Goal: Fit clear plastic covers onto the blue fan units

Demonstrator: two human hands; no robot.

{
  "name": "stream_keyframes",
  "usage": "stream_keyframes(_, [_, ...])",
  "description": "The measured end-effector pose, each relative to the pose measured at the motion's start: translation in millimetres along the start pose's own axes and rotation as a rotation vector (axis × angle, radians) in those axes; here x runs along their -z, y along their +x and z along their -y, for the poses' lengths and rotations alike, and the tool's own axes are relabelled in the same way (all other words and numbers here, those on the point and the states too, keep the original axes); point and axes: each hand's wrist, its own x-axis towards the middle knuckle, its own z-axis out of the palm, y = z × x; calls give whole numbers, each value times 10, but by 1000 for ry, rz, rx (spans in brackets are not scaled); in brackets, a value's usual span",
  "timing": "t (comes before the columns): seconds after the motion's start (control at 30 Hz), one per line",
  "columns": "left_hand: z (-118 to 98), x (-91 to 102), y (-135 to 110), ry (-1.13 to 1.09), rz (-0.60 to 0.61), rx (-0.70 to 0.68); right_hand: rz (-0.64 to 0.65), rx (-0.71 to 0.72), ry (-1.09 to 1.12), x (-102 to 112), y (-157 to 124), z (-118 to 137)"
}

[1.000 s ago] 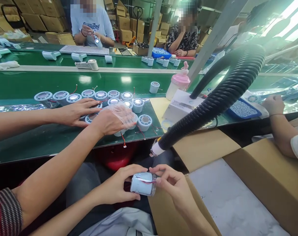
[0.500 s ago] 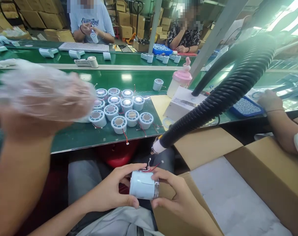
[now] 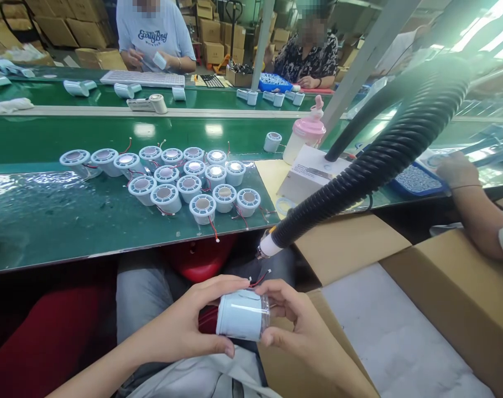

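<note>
Between my hands, above my lap, is a light blue cylindrical housing (image 3: 240, 316) lying on its side, with a clear rim at its right end. Thin red and dark wires with small white plugs stick up from its far side. My left hand (image 3: 202, 315) grips the left end, thumb near and fingers over the top. My right hand (image 3: 291, 315) is wrapped round the clear end. Beyond them, on the green bench (image 3: 69, 221), stand several similar housings (image 3: 202, 209) with silver discs on top and red wires trailing.
A black ribbed hose (image 3: 359, 160) with a white nozzle slants down just beyond my hands. An open cardboard box (image 3: 442, 287) stands at my right. On the bench are a pink-lidded bottle (image 3: 305, 135) and a white box (image 3: 312, 174). Co-workers sit across the conveyor (image 3: 210, 99); another person's hand (image 3: 459, 168) is at right.
Another person's arm with a plastic bag has left the left side, uncovering more housings. The held housing has turned slightly, its wires now lower. Across the conveyor, a co-worker has lowered a hand from the face.
</note>
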Motion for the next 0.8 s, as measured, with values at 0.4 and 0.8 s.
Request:
stream_keyframes(0.4, [-14,25,-22,66,24,-24,12,-154,220,-55,60,-9])
stream_keyframes(0.8, [-29,42,-28,92,35,-54,32,-241,285,-121,115,-153])
